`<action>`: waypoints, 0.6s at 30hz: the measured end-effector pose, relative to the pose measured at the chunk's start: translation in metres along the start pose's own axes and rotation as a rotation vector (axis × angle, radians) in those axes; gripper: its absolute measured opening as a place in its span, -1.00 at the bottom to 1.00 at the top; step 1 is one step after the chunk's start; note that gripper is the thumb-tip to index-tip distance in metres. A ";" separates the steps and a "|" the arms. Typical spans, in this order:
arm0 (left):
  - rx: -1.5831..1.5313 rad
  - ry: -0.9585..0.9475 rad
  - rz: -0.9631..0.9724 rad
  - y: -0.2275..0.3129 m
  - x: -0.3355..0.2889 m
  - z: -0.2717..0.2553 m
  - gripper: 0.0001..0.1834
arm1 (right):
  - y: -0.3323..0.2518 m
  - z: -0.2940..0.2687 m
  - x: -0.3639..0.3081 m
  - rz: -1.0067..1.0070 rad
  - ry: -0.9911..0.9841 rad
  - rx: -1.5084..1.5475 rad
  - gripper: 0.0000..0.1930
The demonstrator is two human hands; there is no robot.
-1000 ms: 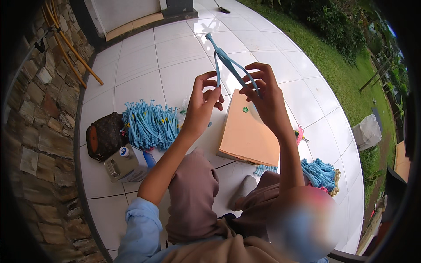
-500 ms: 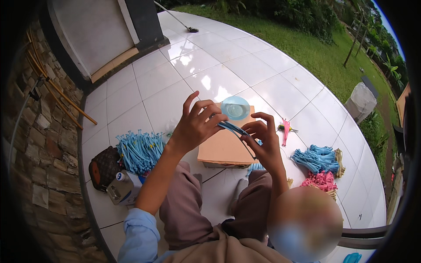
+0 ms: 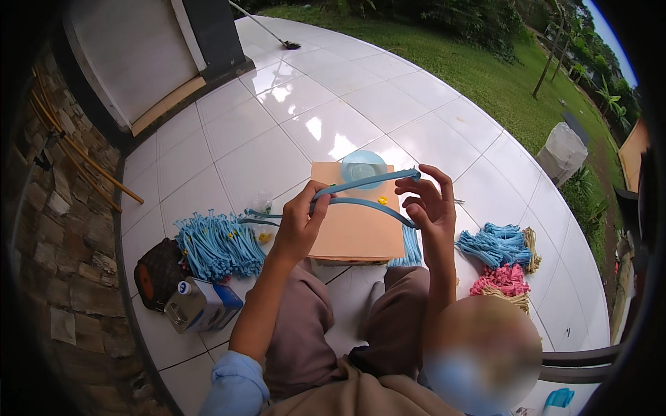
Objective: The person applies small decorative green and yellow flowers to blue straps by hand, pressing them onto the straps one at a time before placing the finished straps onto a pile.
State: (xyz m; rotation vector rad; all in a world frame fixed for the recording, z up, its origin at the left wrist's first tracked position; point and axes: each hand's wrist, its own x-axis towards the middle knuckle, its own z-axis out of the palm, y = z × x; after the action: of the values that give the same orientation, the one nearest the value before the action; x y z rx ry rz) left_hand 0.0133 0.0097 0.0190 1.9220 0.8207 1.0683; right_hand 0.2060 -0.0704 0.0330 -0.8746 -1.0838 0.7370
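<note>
Over the cardboard box, my left hand (image 3: 303,211) is closed around blue straps (image 3: 357,182), gripping them near their middle with thumb and fingers. Their tails stick out behind it to the left. On the right, my right hand (image 3: 431,201) has its fingers bent and partly apart at the other ends. One strap end rests by the fingertips, and a lower one is by the thumb. Beneath lies the tan top of the cardboard box (image 3: 354,236), with a clear blue bowl (image 3: 363,168) at its far edge and a small yellow piece (image 3: 382,200) on it.
Left of the box lie a heap of blue straps (image 3: 218,243), a brown bag (image 3: 158,272) and a metal can (image 3: 198,305). Blue bundles (image 3: 496,244) and pink bundles (image 3: 501,279) lie at right. A mop (image 3: 291,45) is on the far tiles.
The blue straps now stretch out more broadly between my hands, with tails showing on the left. My left hand has lowered and turned. The yellow piece on the box has come into sight.
</note>
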 end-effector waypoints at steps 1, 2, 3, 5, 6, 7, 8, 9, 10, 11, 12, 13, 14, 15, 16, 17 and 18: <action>0.045 0.041 0.034 0.000 -0.003 -0.001 -0.79 | 0.000 0.001 -0.002 0.009 0.012 -0.120 -0.35; 0.091 0.084 0.072 0.000 -0.005 0.000 -0.81 | 0.001 0.001 -0.002 0.015 0.023 -0.239 -0.34; 0.102 0.119 0.065 0.009 -0.007 0.000 -0.83 | 0.004 -0.001 -0.002 0.014 0.013 -0.257 -0.34; 0.051 0.157 0.097 0.008 -0.008 0.002 -0.84 | 0.005 -0.003 -0.003 0.063 0.045 -0.225 -0.34; 0.008 0.199 0.122 0.008 -0.008 0.001 -0.85 | 0.005 -0.003 -0.003 0.117 0.072 -0.186 -0.34; 0.059 0.189 0.093 0.004 -0.007 -0.002 -0.82 | 0.004 -0.002 -0.003 0.131 0.077 -0.070 -0.39; 0.058 0.186 0.092 0.002 -0.006 -0.002 -0.82 | 0.003 -0.001 -0.003 0.132 0.080 -0.070 -0.39; 0.048 0.185 0.113 0.001 -0.006 -0.001 -0.81 | 0.003 -0.001 -0.003 0.109 0.074 0.037 -0.42; 0.038 0.185 0.134 0.000 -0.005 -0.001 -0.80 | 0.002 0.000 -0.003 0.085 0.067 0.144 -0.44; 0.037 0.178 0.134 0.002 -0.005 -0.002 -0.80 | 0.001 0.003 -0.003 0.050 0.070 0.152 -0.46; 0.117 0.150 0.112 0.006 -0.007 -0.005 -0.81 | 0.000 0.004 -0.004 0.050 0.077 0.151 -0.46; 0.197 0.121 0.091 0.008 -0.007 -0.006 -0.82 | 0.001 0.005 -0.004 0.019 0.085 0.139 -0.44; 0.198 0.119 0.091 0.006 -0.008 -0.006 -0.82 | 0.001 0.006 -0.005 -0.010 0.089 0.129 -0.42; 0.101 0.152 0.070 0.001 -0.009 -0.006 -0.82 | 0.000 0.008 -0.005 -0.009 0.091 0.131 -0.42; 0.004 0.187 0.049 -0.004 -0.010 -0.005 -0.81 | -0.002 0.010 -0.005 -0.018 0.120 0.079 -0.41; -0.139 0.168 0.033 -0.006 -0.009 -0.004 -0.79 | -0.003 0.012 -0.005 -0.024 0.145 0.030 -0.39; -0.135 0.173 0.029 -0.005 -0.009 -0.003 -0.79 | -0.002 0.011 -0.005 -0.020 0.140 0.035 -0.39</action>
State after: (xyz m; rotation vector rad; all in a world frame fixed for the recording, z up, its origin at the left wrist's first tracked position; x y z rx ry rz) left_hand 0.0056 0.0062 0.0121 1.7520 0.7956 1.2880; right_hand 0.1944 -0.0731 0.0349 -0.8718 -0.9518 0.6664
